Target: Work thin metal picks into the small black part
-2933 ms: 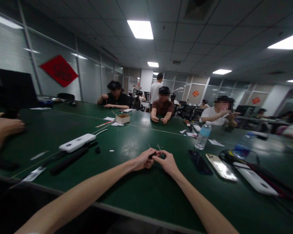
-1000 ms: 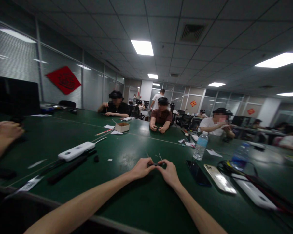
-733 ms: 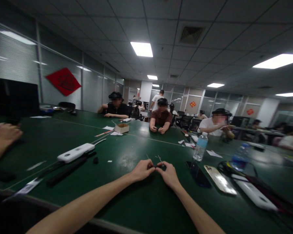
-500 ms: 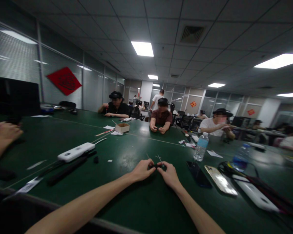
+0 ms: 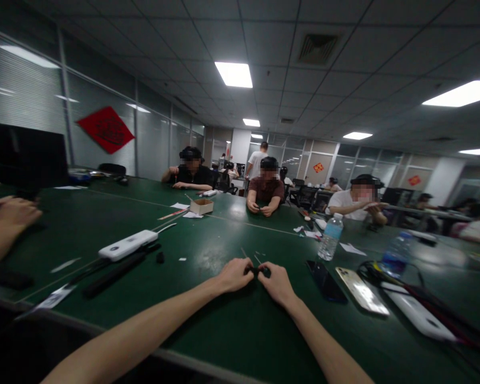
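Note:
Both my hands meet low over the green table [image 5: 208, 336], their fingertips a short gap apart. Between them is a small dark object [image 5: 257, 271] with rounded dark parts and two thin, light rods pointing away from me; its exact kind is too small and blurred to tell. My left hand [image 5: 236, 274] pinches its left end, and my right hand [image 5: 278, 281] grips its right end with bent fingers. The fingers cover much of it. Right of my right hand lies a dark phone [image 5: 326, 281].
A gold-backed phone [image 5: 362, 290], water bottle [image 5: 330, 240], blue-labelled bottle [image 5: 396, 256] and white device with cables [image 5: 418, 312] stand or lie rightward. At left are a white power strip [image 5: 128, 244], black bar [image 5: 114, 274] and another person's hands [image 5: 16, 216]. A small box [image 5: 202, 206] sits farther off.
The view has tipped slightly, and my hands sit marginally higher in it. The dark object has turned a little between my fingers; both hands keep their grip.

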`<state>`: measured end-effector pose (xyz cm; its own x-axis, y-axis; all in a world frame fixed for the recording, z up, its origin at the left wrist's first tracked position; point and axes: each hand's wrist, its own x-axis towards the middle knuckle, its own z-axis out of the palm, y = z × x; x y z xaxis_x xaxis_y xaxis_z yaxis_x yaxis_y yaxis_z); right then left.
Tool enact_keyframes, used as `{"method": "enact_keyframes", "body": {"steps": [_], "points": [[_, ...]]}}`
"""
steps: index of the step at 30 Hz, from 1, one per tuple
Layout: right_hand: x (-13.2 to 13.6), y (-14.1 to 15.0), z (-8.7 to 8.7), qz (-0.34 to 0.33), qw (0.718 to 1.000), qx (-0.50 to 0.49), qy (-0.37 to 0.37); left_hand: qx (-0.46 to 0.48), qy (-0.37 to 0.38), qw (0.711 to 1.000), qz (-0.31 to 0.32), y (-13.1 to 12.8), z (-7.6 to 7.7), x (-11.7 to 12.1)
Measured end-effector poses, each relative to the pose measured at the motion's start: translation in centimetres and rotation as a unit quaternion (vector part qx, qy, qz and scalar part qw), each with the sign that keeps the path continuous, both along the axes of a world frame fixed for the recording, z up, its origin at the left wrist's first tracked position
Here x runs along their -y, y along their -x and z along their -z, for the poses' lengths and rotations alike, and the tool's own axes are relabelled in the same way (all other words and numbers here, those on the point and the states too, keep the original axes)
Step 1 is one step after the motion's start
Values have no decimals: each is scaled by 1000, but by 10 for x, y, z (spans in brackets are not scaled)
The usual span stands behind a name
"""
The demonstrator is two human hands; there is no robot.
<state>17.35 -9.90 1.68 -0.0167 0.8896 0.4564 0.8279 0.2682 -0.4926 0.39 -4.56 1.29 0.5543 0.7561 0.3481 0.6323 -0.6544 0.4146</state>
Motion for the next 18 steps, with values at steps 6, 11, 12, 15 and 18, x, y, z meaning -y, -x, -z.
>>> {"method": "enact_keyframes", "body": {"steps": [6,11,12,15,18], "points": [[-2,4,4,20,1000,5,-10,-21,-15,1000,-15,-1,2,-2],[-5,3,6,36,999,4,3,-19,-24,999,-11,0,4,-5],[-5,3,6,38,999,3,8,-18,-23,999,-12,0,4,-5],[-6,3,6,41,999,-2,18,-18,-16,999,-21,-1,2,-4],[-6,3,7,39,999,-5,16,-22,-3,999,-33,-2,0,-3]]}}
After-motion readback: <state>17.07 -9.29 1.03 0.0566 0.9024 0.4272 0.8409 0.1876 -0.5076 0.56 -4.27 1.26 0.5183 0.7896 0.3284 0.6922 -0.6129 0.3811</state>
